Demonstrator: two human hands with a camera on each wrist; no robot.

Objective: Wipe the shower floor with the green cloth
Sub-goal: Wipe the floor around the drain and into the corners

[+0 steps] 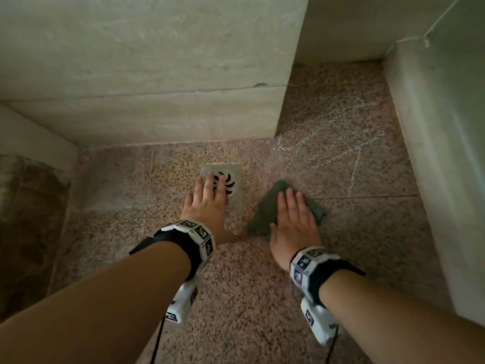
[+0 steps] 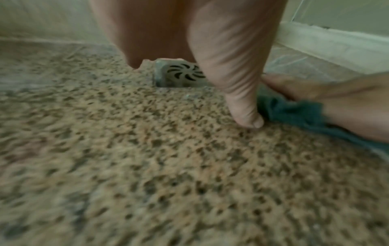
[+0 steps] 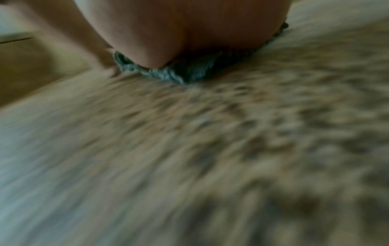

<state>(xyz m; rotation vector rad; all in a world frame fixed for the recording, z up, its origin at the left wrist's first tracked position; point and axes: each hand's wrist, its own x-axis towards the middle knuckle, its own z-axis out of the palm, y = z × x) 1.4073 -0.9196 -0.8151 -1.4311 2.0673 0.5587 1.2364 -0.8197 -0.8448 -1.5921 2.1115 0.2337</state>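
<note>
So that pressure spreads for wiping, the green cloth (image 1: 286, 208) is pressed flat-fingered, ungripped, by the right hand (image 1: 295, 224) on the shower floor (image 1: 249, 285); the left hand (image 1: 207, 203) is spread, empty, as support across the drain (image 1: 231, 177) edge.

The crumpled green cloth (image 1: 265, 214) lies flat on the speckled shower floor (image 1: 236, 298), just right of the drain.

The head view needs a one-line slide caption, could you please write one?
Right hand presses the green cloth flat on the speckled shower floor while the left hand rests across the drain.
</note>
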